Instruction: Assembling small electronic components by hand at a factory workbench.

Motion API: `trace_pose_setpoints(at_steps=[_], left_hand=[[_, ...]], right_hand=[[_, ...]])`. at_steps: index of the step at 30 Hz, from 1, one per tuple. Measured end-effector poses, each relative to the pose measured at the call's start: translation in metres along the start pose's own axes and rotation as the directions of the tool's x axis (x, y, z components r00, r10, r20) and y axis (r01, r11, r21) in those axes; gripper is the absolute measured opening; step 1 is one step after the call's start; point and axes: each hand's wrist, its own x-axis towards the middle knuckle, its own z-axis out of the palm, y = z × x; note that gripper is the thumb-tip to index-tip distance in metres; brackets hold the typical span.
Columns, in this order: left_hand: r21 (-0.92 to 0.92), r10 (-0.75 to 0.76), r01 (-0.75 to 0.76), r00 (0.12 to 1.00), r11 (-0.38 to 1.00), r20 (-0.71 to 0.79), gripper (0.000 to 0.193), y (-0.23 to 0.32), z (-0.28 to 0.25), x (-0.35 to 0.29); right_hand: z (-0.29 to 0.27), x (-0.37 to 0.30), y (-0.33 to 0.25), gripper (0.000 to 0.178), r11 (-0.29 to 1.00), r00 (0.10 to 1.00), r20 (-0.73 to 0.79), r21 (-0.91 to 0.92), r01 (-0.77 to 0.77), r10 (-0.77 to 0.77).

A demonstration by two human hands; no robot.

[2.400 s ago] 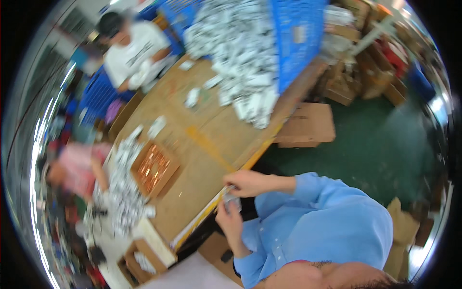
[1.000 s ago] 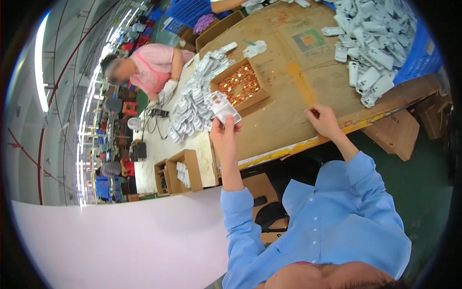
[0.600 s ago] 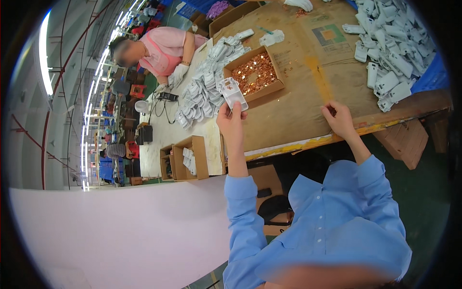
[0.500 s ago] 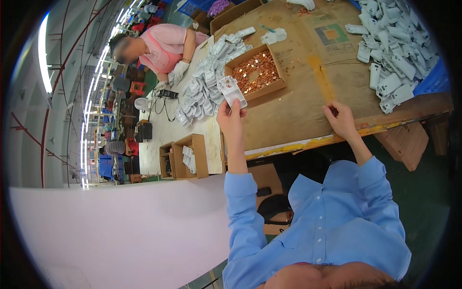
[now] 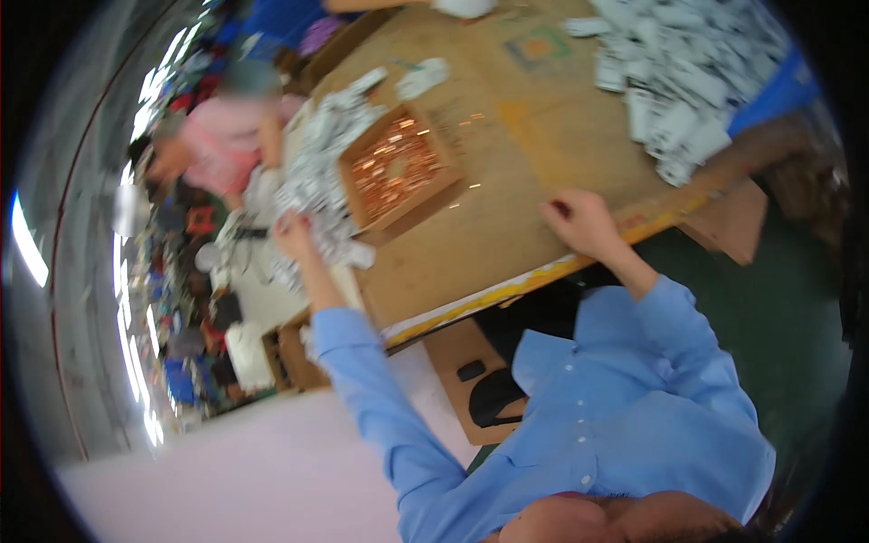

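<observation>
My left hand (image 5: 295, 237) is stretched out to the left, at the near edge of a heap of white plastic casings (image 5: 312, 172). Motion smears its fingers, so whether a casing is in them is unclear. To its right stands an open cardboard box (image 5: 418, 206) filled with small shiny copper-coloured metal pieces (image 5: 398, 167). My right hand (image 5: 587, 223) rests by the front edge of the table, fingers curled together. What those fingers hold, if anything, is hidden.
A large heap of white plastic parts (image 5: 674, 81) lies at the far right beside a blue bin (image 5: 774, 95). Brown cardboard (image 5: 498, 181) covers the table, with a few copper pieces strewn on it. Across the heap at left, a person in pink (image 5: 222, 145) leans over the table.
My left hand has moved left from beside the copper box to the heap; the single white casing it held no longer shows distinctly. The whole view has turned, while my right hand keeps its curl.
</observation>
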Motion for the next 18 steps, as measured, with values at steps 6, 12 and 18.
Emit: trace_pose_setpoints(at_steps=[6, 12, 18], left_hand=[[0.091, 0.126, -0.117, 0.987, 0.989, -0.104, 0.045, 0.013, 0.037, -0.084], [-0.127, -0.014, 0.022, 0.998, 0.992, 0.063, 0.034, 0.043, 0.071, -0.224], [-0.170, -0.124, 0.147, 0.982, 0.974, 0.139, 0.020, 0.012, 0.074, -0.266]], right_hand=[[0.007, 0.002, 0.018, 0.023, 0.998, 0.999, -0.002, 0.039, 0.044, -0.044], [-0.002, 0.002, 0.008, 0.019, 0.990, 0.997, 0.035, 0.131, 0.058, -0.064], [-0.045, 0.038, 0.024, 0.021, 0.895, 0.909, -0.197, -0.342, 0.286, -0.366]])
